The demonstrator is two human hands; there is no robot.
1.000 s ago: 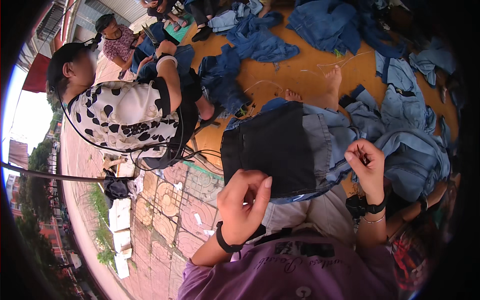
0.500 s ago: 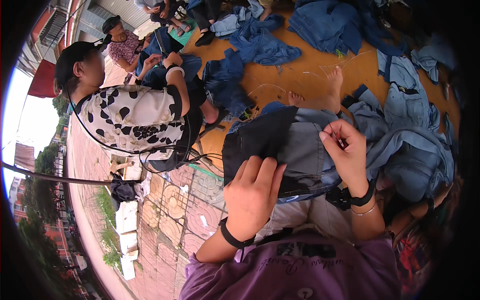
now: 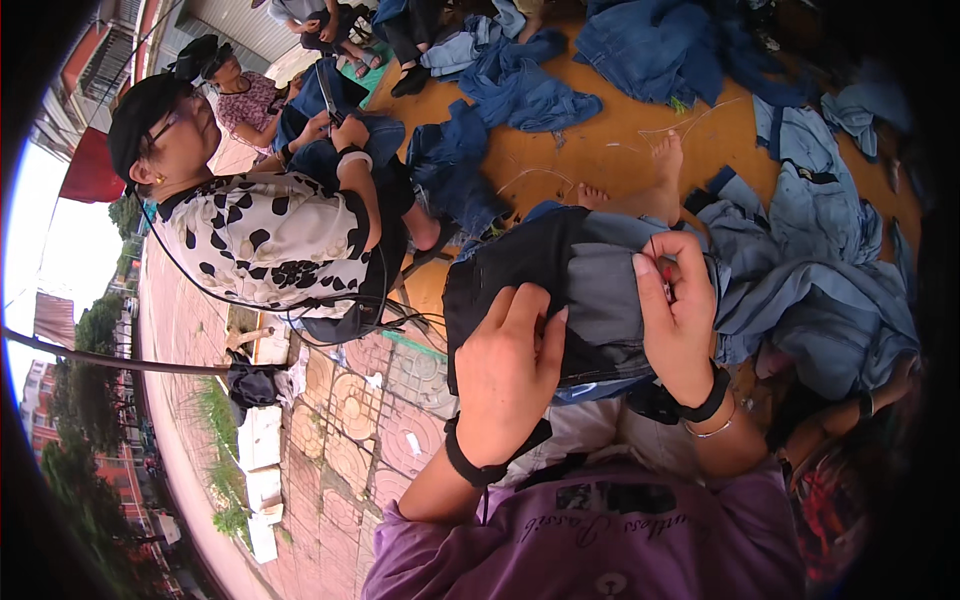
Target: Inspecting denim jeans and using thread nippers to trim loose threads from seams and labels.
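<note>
A denim garment (image 3: 608, 275) lies across my lap, its black cloth panel (image 3: 510, 255) and grey lining facing up. My left hand (image 3: 505, 365) presses on the black panel, fingers curled and thumb drawn in, gripping the cloth. At the garment's right side, my right hand (image 3: 680, 315) pinches a small slim tool with a red part (image 3: 667, 283); its kind is mostly hidden by the fingers. That hand also touches the edge of the grey lining, which is creased between my two hands.
Piles of blue jeans (image 3: 650, 50) lie on the orange-brown board (image 3: 620, 150), with light denim (image 3: 820, 300) at the right. A person in a spotted shirt (image 3: 270, 240) sits on the left handling denim and scissors (image 3: 328, 90). Cables (image 3: 385, 315) hang behind them.
My right hand has moved slightly left and down, and the grey lining has bunched into folds. The left hand stays on the black panel. The person at left has raised their head.
</note>
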